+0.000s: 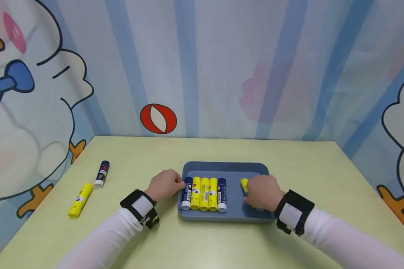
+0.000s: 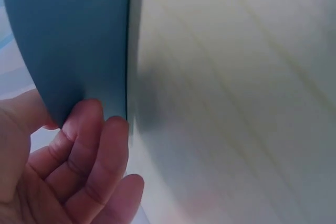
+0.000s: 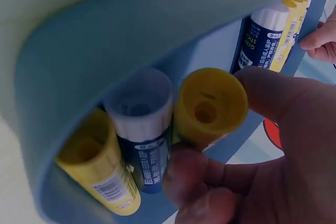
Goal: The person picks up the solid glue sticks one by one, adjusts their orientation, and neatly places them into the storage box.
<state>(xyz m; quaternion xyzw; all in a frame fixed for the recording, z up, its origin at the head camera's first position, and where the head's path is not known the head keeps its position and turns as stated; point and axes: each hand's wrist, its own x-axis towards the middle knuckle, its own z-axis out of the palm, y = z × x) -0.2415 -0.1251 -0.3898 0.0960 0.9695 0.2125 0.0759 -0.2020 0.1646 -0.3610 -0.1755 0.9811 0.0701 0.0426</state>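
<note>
My left hand (image 1: 165,185) grips the left edge of the blue-grey tray (image 1: 232,166), thumb over the rim. In the left wrist view its fingers (image 2: 107,156) lie against the tray's outer wall. At the tray's right end, my right hand (image 1: 264,192) pinches a yellow glue stick (image 3: 212,103) between thumb and fingers. Beside it in the right wrist view are a dark blue glue stick (image 3: 149,156) with a white end and another yellow glue stick (image 3: 118,187); the hand mostly hides these in the head view. Several yellow and navy glue sticks (image 1: 204,194) stand side by side along the tray's left half.
On the table (image 1: 144,149) to the left of the tray lie a loose navy glue stick (image 1: 102,174) with a white end and a loose yellow glue stick (image 1: 80,200). A printed curtain (image 1: 219,67) with cartoon figures rises behind the table and at its sides.
</note>
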